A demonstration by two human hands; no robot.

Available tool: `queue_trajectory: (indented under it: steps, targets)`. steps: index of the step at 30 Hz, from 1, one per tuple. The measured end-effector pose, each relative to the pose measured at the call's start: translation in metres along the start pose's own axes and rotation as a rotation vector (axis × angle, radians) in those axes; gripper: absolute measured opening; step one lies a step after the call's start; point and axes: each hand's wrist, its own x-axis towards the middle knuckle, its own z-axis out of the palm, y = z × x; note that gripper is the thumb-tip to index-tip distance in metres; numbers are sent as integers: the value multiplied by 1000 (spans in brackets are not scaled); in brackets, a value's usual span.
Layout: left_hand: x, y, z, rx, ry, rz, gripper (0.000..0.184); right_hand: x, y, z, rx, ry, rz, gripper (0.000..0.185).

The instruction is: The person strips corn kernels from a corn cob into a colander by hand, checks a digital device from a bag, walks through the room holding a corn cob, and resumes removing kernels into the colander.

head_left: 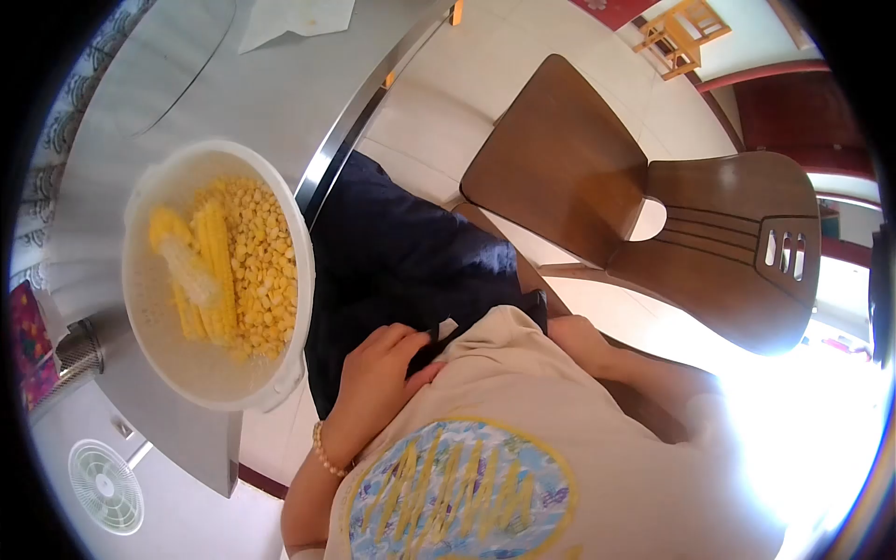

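My left hand (385,375), with a beaded bracelet (327,450) at the wrist, is at my waist. Its fingers and thumb are bent around a fold of clothing, where the beige shirt (597,467) meets the dark trousers (411,247). At the other side of my waist is my right hand (577,343); its fingers are hidden by the shirt and trousers. To the left, a white plastic basin (140,308) sits on the grey table. Inside it are loose corn kernels (266,280) and several yellow cobs (213,252), with a pale, stripped-looking piece on top.
The grey table (271,93) has a metal edge beside my legs. White paper (297,21) lies at its far end. A brown wooden chair (569,168) stands to the right, and a small wooden stool (681,37) farther back. A fan (105,485) is at lower left.
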Motion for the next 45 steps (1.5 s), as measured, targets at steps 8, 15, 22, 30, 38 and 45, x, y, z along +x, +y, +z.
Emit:
queue_trajectory:
  steps: [8, 15, 22, 30, 38, 45]
  targets:
    - [-5, -7, -6, 210, -239, -66, 21, -1, -20, -11, 41, 151, 71, 28]
    - [-86, -38, -9, -78, -87, -378, 18, 39, -73, -74, -315, 61, -365, 18]
    - [-184, -89, 42, -103, 320, -335, 8, 76, -160, -64, -397, 179, -791, 12]
    - [-173, -82, 38, -219, 570, -535, 17, 92, -197, -51, -626, 17, -1039, 12]
    - [-1, -36, -8, -329, 249, -98, 46, 85, -177, -18, -436, 272, -906, 13]
    - [16, -75, 16, -133, 69, -374, 48, 63, -146, -79, -25, 392, -629, 19]
